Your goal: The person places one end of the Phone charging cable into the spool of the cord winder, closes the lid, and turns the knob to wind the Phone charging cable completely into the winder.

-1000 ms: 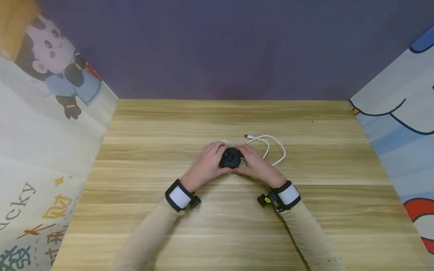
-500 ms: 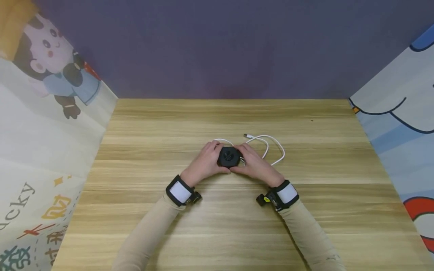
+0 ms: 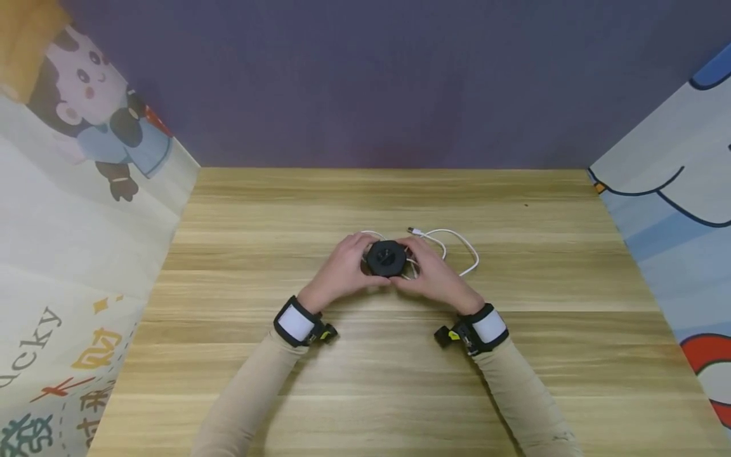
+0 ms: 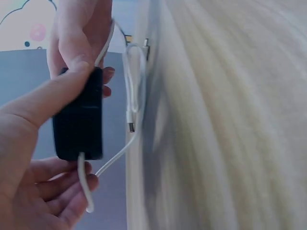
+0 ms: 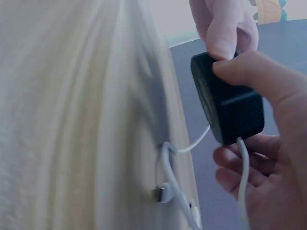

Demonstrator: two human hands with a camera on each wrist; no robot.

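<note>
A black hexagonal cable winder with a raised round centre is held between both hands. My left hand grips its left side, thumb along the near edge. From the right, my right hand grips the other side, and the two thumbs meet in front. In the left wrist view the winder is raised above the tabletop. A white cable leaves its side in the right wrist view. More white cable loops on the table behind the right hand, with a USB plug at one end.
The wood-grain table runs back to a dark purple-grey wall panel. Cartoon-printed sheets stand on both sides. A black wrist strap with a small camera is worn on each arm.
Both hands have lifted the winder and moved it slightly away from the body. The cable loop has shifted a little with it. Both hands keep their hold.
</note>
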